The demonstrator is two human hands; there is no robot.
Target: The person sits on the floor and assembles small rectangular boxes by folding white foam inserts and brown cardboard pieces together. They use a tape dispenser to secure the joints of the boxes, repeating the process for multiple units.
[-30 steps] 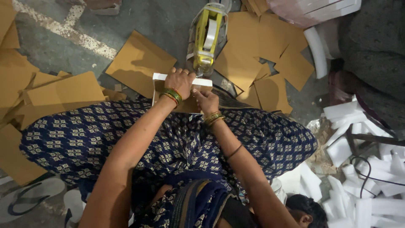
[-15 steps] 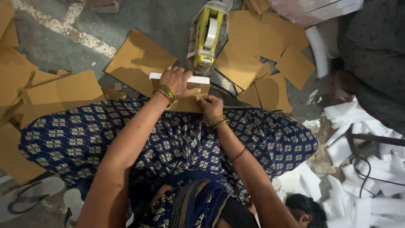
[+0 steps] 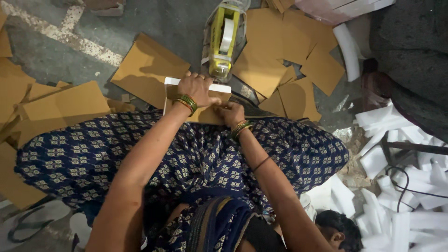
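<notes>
A small brown cardboard piece [image 3: 205, 115] with a white foam strip along its far edge rests on my lap, over the blue patterned cloth. My left hand [image 3: 197, 87] lies flat on top of it, fingers spread toward the foam edge, pressing it down. My right hand [image 3: 232, 113] pinches the near right side of the same piece, fingers curled on it. Just beyond the piece stands a yellow tape dispenser [image 3: 223, 39] with a white roll. Both wrists wear green and gold bangles.
Brown cardboard sheets [image 3: 148, 65] lie scattered over the grey floor to the left, ahead and to the right. White foam pieces [image 3: 410, 196] pile up at the right with black cables. Another person's head [image 3: 338, 228] shows at the bottom right.
My left hand has slid a little to the right across the piece. My right hand has shifted down to its near right side. The view has drifted slightly.
</notes>
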